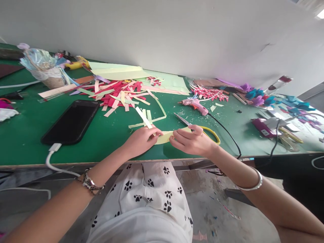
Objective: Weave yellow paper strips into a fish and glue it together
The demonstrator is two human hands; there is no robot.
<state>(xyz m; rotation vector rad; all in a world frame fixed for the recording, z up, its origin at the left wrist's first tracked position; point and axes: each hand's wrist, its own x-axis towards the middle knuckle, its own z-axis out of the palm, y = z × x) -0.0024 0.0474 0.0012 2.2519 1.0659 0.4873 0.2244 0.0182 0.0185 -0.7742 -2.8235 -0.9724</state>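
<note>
Nearest on my feed, white cloth printed with black paw marks (152, 189) is covering the lap below the edge of a flat green tabletop (108, 141). Just over that edge, I am holding a narrow strip of pale yellow paper (164, 137) with both hands. My left hand (142, 140) is nearly closing, its thumb and fingertips pinching the strip's left part; a cream paper strip (143, 117) is also reaching these fingers, though I cannot tell whether they are gripping it. My right hand (191, 140) is curling its fingers over the strip's other part. Scissors with yellow handles and pointed metal blades (214, 134) are lying partly hidden behind this hand; I cannot tell whether it is touching them.

To the left, a black rectangular smartphone (72, 121) is resting with a white cable plugged in (53, 150). Beyond the hands, a pink glue gun with a black cord (196, 104) is lying to the right of a loose heap of red, pink and pale green paper strips (118, 92). Farther back, pale green paper sheets (172, 81) are lying near a plain grey-white wall (152, 33).
</note>
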